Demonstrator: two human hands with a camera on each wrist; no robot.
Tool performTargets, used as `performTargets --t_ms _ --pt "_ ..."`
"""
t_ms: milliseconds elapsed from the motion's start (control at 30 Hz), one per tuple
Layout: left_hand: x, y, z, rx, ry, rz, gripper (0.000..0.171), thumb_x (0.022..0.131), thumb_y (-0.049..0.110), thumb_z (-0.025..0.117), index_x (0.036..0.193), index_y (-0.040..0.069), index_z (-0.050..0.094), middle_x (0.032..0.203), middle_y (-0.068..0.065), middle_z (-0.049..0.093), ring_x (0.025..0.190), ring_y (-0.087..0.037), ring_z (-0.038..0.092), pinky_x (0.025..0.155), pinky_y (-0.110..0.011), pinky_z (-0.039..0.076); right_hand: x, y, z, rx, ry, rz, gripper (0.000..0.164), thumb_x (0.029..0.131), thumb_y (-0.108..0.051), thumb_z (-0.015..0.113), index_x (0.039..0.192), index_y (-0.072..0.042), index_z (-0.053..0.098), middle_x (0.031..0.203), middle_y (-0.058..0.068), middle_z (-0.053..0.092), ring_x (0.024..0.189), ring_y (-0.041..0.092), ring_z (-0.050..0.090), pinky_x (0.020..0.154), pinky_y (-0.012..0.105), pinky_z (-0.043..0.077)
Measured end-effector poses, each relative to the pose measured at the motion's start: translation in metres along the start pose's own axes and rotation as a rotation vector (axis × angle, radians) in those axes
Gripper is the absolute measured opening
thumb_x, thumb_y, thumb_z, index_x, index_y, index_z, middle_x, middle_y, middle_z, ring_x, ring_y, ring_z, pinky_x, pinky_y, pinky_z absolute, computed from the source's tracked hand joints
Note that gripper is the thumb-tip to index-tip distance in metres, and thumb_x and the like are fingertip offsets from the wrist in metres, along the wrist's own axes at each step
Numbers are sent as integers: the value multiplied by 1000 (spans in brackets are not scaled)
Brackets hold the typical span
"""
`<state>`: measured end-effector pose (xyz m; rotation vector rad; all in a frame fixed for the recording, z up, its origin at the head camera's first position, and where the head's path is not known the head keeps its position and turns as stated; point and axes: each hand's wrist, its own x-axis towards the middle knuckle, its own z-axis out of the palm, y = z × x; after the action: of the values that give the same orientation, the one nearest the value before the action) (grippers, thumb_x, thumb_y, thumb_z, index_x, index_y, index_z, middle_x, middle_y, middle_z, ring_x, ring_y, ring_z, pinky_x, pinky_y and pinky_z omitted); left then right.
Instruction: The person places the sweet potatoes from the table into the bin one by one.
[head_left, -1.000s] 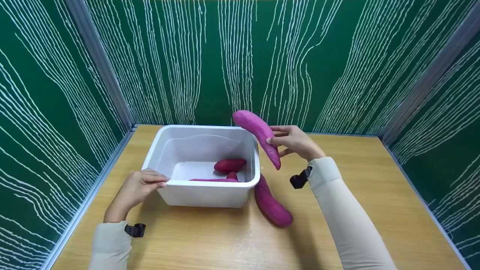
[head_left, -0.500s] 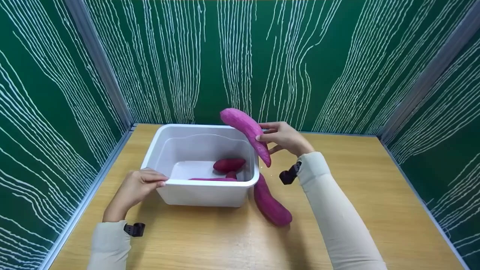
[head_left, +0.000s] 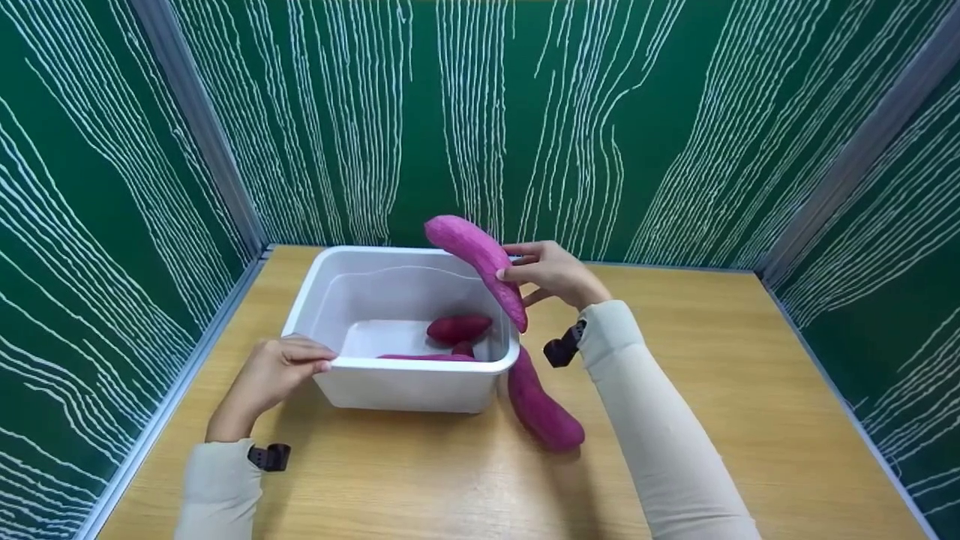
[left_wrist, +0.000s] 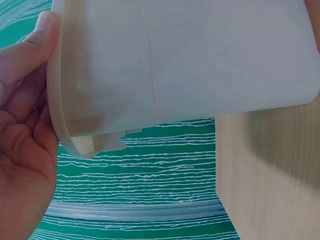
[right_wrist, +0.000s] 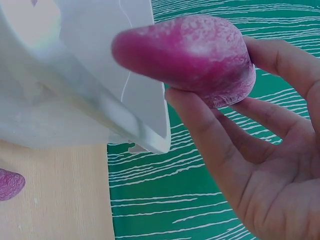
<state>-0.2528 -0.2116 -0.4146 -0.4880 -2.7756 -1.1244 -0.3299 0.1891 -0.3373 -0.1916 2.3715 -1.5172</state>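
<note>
My right hand [head_left: 553, 274] pinches a long, curved purple sweet potato [head_left: 480, 255] between thumb and fingers, tilted above the right rim of a white plastic bin [head_left: 405, 390]. In the right wrist view the held sweet potato [right_wrist: 190, 55] points its narrow end toward the bin wall. My left hand [head_left: 281, 375] grips the bin's front left rim, thumb on one side and fingers on the other, as the left wrist view also shows. Inside the bin lie a dark red sweet potato [head_left: 459, 328] and parts of others, partly hidden by the front wall.
Another curved purple sweet potato [head_left: 546, 412] lies on the wooden table [head_left: 712, 360], against the bin's right front corner. Green panels [head_left: 570, 112] with white streaks enclose the table at the back and both sides.
My right hand has carried the sweet potato leftward, from beside the bin to over its right rim. My left hand keeps its hold on the bin, which stays in place.
</note>
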Motion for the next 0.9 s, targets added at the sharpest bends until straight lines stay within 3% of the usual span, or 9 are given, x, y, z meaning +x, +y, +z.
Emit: performTargets --t_ms 367,600,900 --pt "0 0 0 1 -6 -1 18 81 9 75 99 10 77 98 -7 75 100 -26 66 97 -49 50 4 -5 11 4 -17 7 63 83 -27 75 139 -18 51 125 9 63 105 27 64 75 40 60" --pt "0 -2 1 17 56 81 15 78 9 78 92 11 79 90 -4 76 92 -24 68 88 -41 54 5 -7 17 11 -38 -27 59 84 -22 73 139 -15 51 125 11 63 106 28 63 72 40 60" --pt "0 0 -1 -16 5 9 17 81 10 76 97 9 78 97 -7 75 100 -28 66 96 -49 50 9 -7 24 -2 -52 -22 59 85 -21 73 139 -15 51 128 11 62 105 27 65 72 40 60"
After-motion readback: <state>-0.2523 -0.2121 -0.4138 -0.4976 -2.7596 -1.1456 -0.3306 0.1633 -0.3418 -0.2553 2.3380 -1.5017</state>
